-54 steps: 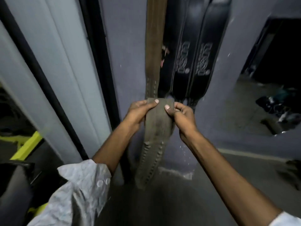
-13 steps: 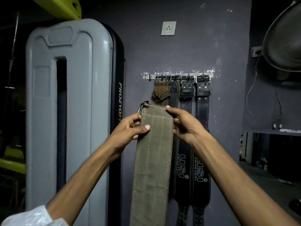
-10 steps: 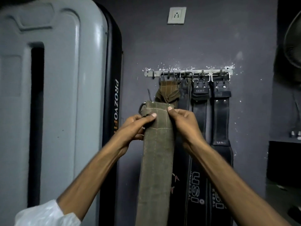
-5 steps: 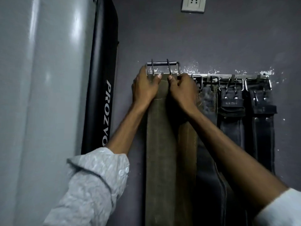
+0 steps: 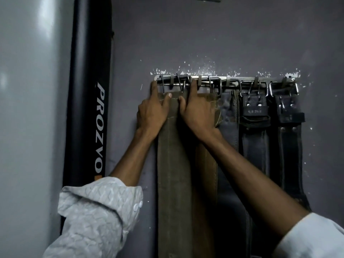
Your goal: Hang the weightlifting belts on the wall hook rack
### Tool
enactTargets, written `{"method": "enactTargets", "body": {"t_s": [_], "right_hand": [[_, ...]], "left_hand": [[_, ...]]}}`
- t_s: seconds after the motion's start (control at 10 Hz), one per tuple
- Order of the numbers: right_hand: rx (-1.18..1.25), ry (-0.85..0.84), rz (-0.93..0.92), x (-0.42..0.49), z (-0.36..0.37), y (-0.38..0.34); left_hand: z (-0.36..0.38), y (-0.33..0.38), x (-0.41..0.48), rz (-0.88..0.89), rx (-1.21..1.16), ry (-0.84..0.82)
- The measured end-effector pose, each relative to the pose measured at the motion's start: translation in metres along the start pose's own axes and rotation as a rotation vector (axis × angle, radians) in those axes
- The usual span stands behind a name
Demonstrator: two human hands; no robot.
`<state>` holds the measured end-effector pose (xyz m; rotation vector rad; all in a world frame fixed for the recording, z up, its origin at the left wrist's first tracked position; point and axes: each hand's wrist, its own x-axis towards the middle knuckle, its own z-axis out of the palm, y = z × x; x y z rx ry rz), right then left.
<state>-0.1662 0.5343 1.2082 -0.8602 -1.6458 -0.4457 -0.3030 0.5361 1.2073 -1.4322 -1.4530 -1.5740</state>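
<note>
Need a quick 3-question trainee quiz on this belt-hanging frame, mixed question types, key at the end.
1. True or false: the olive belt is at the left end of the hook rack.
2. Which hand grips the olive belt's left edge? A) left hand B) right hand
3. Fill in: the belt at the far right is ____ in colour.

Key: 1 true. 2 A. 3 black; that black belt hangs by its buckle, untouched.
</note>
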Motion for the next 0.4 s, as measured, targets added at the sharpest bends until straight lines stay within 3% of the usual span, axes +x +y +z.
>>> {"method": "enactTargets", "body": {"t_s": [0.2, 0.4], "right_hand": [[0.226, -0.091, -0.064, -0.033, -0.017, 0.017], [0.356, -0.187, -0.147, -0.080, -0.057, 0.032]], "left_hand": [[-0.011, 0.007, -0.030, -0.012, 0.050, -0.046], [-0.039, 0.040, -0.082, -0.076, 0.185, -0.207]]}}
